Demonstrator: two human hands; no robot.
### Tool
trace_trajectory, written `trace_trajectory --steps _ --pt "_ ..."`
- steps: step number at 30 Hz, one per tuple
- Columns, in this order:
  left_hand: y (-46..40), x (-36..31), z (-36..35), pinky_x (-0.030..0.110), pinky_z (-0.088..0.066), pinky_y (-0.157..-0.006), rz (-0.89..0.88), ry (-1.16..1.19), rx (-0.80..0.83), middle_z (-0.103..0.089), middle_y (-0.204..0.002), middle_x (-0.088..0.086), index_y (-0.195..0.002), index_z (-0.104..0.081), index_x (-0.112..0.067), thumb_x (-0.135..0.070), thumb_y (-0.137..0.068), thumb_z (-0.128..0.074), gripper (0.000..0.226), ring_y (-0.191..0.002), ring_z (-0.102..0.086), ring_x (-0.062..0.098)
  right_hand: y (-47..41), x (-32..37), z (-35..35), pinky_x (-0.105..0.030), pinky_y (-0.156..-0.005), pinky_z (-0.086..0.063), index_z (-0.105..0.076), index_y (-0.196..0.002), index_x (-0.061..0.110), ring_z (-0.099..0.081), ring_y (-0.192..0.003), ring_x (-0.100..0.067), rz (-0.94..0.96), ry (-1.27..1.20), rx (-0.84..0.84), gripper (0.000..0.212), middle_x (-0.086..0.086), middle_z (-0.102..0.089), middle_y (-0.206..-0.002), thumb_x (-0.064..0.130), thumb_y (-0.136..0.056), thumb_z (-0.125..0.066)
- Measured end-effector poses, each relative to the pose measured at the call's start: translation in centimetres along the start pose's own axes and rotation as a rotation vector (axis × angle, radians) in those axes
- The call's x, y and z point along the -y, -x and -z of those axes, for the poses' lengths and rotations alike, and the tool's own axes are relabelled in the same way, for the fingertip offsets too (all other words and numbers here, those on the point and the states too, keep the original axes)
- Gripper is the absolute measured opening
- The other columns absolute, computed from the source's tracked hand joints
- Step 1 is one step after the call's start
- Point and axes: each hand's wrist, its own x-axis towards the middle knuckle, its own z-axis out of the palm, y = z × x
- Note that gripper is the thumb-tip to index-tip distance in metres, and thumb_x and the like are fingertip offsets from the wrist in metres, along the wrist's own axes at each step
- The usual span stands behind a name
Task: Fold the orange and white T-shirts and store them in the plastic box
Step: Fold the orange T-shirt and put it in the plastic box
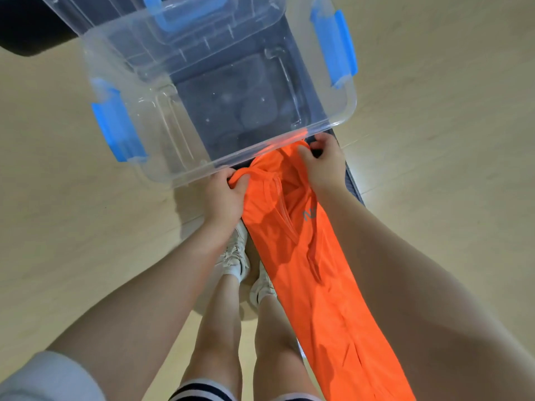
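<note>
Gripped at its upper edge by both hands, the orange T-shirt (315, 256) was held up just beside the near rim of the plastic box (202, 91). A bunched corner of the fabric was enclosed by the curled fingers of the left hand (224, 195), and this hand was pressed close against the box's near wall. The opposite corner was pinched between the thumb and fingers of the right hand (322, 163), close under the box's near right corner. From these two grips the shirt was let hang downward in a long, narrow drape along the inside of the right forearm, with loose folds and a grey printed mark partly shown near the top. The neckline seam was seen running down the middle of the cloth.

The box, clear with blue latches (118, 125) on its sides and a blue handle (179, 13) at its far end, was seen open-topped with nothing visible inside; a dark surface (351, 180) was made out through its transparent floor. Below the hands, two bare legs and white sneakers (234, 256) were shown standing on a pale wooden floor (434, 111). No white T-shirt was caught in view.
</note>
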Motion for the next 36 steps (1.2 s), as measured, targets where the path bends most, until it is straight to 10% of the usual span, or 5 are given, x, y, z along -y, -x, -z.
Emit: trace_trajectory --steps 6,13,23,29,36 --pt "1.1 0.4 1.5 0.016 -0.045 -0.060 0.208 0.437 0.257 -0.052 -0.070 0.000 -0.072 -0.049 -0.018 -0.007 -0.090 -0.055 0.022 -0.064 -0.049 0.010 0.4 0.8 -0.4 -0.028 -0.077 -0.045 -0.066 -0.081 0.020 -0.056 -0.076 -0.014 0.055 0.054 0.083 0.007 0.004 -0.060 -0.074 0.014 -0.078 -0.064" --pt "3.2 -0.7 3.9 0.015 -0.038 -0.054 0.228 0.305 0.388 -0.051 -0.067 0.001 -0.069 -0.049 -0.017 -0.002 -0.084 -0.062 0.024 -0.059 -0.045 0.010 4.4 0.5 3.7 -0.016 -0.044 -0.040 -0.045 -0.073 0.018 -0.047 -0.041 -0.001 -0.049 -0.258 0.160 0.025 -0.002 -0.051 -0.061 0.000 -0.090 -0.040" --pt "6.4 -5.8 8.0 0.005 -0.044 -0.061 -0.011 0.262 0.424 -0.057 -0.082 -0.004 -0.101 -0.054 -0.017 -0.004 -0.084 -0.063 0.023 -0.071 -0.054 0.004 8.2 4.5 8.9 -0.023 -0.055 -0.047 -0.059 -0.076 0.015 -0.054 -0.049 -0.009 0.097 -0.314 0.208 0.025 0.004 -0.060 -0.056 -0.010 -0.079 -0.056" --pt "4.8 -7.8 10.1 0.009 -0.038 -0.056 -0.174 0.115 0.229 -0.054 -0.067 -0.008 -0.071 -0.055 -0.027 -0.012 -0.087 -0.059 0.022 -0.061 -0.047 0.004 6.7 9.1 8.4 -0.050 -0.069 -0.052 -0.056 -0.068 0.028 -0.057 -0.058 -0.026 0.196 -0.173 0.136 0.024 -0.005 -0.060 -0.060 0.006 -0.078 -0.056" --pt "5.0 -8.8 10.7 0.016 -0.038 -0.061 -0.323 0.009 0.237 -0.053 -0.063 -0.010 -0.073 -0.060 -0.023 -0.015 -0.080 -0.067 0.013 -0.058 -0.048 0.000 6.7 9.8 9.2 -0.028 -0.064 -0.041 -0.069 -0.086 0.017 -0.051 -0.062 -0.015 0.347 0.006 -0.017 0.018 0.000 -0.055 -0.064 0.021 -0.072 -0.058"
